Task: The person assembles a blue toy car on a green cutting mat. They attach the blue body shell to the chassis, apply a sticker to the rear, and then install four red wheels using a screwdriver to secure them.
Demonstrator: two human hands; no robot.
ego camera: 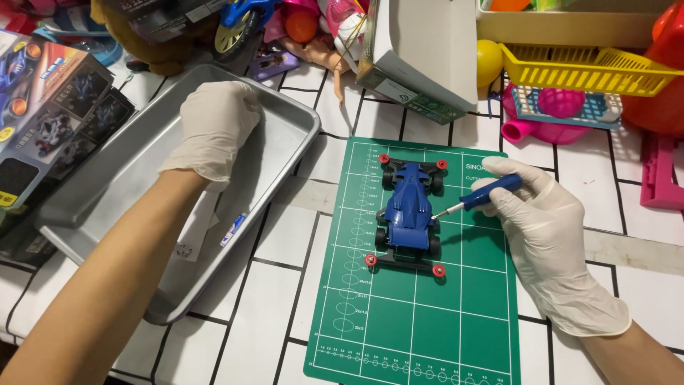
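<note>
We find the right hand [545,221] clamped on a blue screwdriver [479,199] at the unbraced blue toy car [410,207], left hand [214,128] loosely curled in the metal tray [285,153], so the tip may slip and the car skid

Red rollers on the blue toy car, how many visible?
4. On the blue toy car: front-left roller, front-right roller, rear-left roller, rear-right roller. Any under the body would be hidden.

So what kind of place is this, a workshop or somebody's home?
Probably a home hobby table. A blue toy race car sits on a green cutting mat, the right hand works on it with a screwdriver, and toys crowd a yellow basket behind.
</note>
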